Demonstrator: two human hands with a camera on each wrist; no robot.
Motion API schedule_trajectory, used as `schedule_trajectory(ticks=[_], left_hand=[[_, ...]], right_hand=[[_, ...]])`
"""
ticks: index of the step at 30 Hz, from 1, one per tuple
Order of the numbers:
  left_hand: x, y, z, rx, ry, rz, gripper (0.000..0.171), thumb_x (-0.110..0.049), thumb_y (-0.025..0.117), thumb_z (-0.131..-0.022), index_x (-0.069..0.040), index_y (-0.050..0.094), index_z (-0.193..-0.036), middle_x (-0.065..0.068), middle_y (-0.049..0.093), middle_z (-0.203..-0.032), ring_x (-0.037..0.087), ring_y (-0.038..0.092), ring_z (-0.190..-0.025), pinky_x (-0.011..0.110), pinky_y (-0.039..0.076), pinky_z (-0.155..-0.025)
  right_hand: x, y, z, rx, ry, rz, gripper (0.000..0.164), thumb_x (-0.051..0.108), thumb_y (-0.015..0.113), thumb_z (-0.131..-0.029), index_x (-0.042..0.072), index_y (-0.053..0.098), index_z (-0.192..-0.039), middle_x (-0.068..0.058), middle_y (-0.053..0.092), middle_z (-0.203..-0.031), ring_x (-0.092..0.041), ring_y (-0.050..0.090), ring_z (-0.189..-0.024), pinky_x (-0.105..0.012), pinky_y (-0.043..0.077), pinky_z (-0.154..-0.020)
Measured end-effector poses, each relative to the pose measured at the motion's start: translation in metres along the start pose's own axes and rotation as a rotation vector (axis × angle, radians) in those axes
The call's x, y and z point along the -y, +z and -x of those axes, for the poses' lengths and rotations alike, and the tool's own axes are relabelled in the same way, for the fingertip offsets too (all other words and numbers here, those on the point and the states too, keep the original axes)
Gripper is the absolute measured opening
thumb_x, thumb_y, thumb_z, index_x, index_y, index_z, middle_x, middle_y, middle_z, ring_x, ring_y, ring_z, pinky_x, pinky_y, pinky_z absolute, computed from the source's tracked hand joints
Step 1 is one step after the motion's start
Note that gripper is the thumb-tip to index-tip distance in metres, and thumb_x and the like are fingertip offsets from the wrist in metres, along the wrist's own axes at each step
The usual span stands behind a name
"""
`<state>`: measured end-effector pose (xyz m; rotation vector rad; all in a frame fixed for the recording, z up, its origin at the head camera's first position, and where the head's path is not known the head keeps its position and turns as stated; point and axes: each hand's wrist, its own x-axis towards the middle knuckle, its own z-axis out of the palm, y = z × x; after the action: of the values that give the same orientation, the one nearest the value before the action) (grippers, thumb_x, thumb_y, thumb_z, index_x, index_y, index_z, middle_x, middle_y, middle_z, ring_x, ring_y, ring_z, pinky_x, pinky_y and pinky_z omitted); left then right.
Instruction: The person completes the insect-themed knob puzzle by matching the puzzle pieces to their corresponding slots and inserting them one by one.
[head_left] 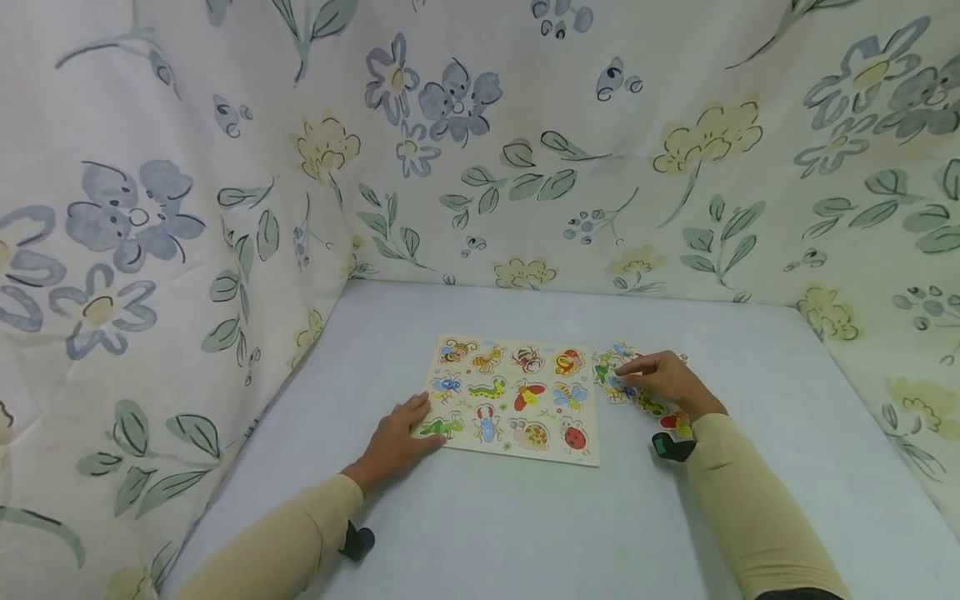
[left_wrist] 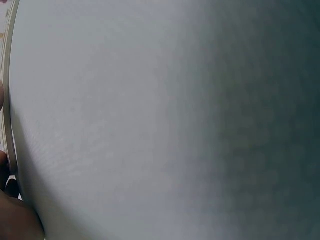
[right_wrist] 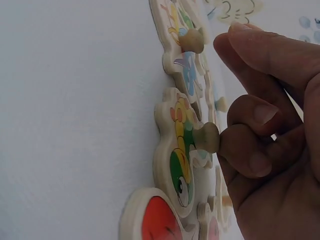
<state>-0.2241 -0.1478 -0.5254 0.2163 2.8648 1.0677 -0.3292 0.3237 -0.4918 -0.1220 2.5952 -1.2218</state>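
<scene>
A wooden insect puzzle board [head_left: 506,450] lies flat, printed with rows of insect pictures. My left hand [head_left: 393,437] holds its near left corner, fingers at the left edge and thumb along the front edge. Only bits of the left fingers [left_wrist: 1,94] and board edge show in the left wrist view. Over the loose puzzle pieces to the right hovers my right hand [head_left: 671,385], its thumb and forefinger reaching forward, the other fingers bent. No piece shows between them. Below these fingertips, a caterpillar piece [right_wrist: 175,165] with a wooden knob [right_wrist: 206,137] lies close by.
Loose pieces spread along the board's right side, among them a green one [head_left: 602,367] and a red-winged one [head_left: 675,423]. Floral cloth [head_left: 525,200] hangs behind and at both sides of the pale table [head_left: 480,525].
</scene>
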Motion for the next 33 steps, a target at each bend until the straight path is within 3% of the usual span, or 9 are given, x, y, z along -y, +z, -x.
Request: schedule_trajectory(ticks=[8,15,24,33], left_hand=[[-0.002,-0.002,0.001,0.005,-0.011,0.0,0.08,-0.04,0.076,-0.082,-0.004,0.041,-0.145,0.002,0.03,-0.154,0.032,0.02,-0.142,0.051,0.013,-0.113],[-0.001,-0.002,0.0,0.006,0.001,-0.001,0.079,-0.041,0.075,-0.083,-0.004,0.042,-0.144,0.002,0.03,-0.154,0.031,0.02,-0.142,0.05,0.014,-0.113],[-0.002,-0.002,0.002,0.004,0.0,-0.007,0.078,-0.04,0.076,-0.083,-0.003,0.043,-0.144,0.003,0.031,-0.154,0.033,0.021,-0.142,0.051,0.014,-0.113],[-0.001,-0.001,0.003,-0.007,0.015,-0.031,0.078,-0.041,0.075,-0.083,-0.004,0.043,-0.144,0.003,0.032,-0.154,0.032,0.022,-0.142,0.05,0.015,-0.113]], right_hand=[[0.002,0.005,0.0,0.008,-0.058,0.096,0.018,0.031,0.078,-0.082,0.017,0.079,-0.094,-0.006,0.069,-0.106,-0.023,0.057,-0.095,-0.038,0.048,-0.08],[0.001,0.01,0.0,-0.045,-0.121,0.195,0.009,0.025,0.078,-0.083,0.018,0.079,-0.088,-0.005,0.07,-0.099,-0.021,0.058,-0.085,-0.036,0.048,-0.071],[0.001,0.015,0.007,-0.082,-0.131,0.199,0.011,0.024,0.076,-0.085,0.015,0.079,-0.091,-0.003,0.068,-0.088,-0.019,0.055,-0.069,-0.032,0.048,-0.058],[0.025,0.011,0.013,-0.088,-0.148,0.074,0.015,0.025,0.075,-0.086,0.012,0.079,-0.095,-0.004,0.07,-0.089,-0.023,0.056,-0.073,-0.032,0.048,-0.06]])
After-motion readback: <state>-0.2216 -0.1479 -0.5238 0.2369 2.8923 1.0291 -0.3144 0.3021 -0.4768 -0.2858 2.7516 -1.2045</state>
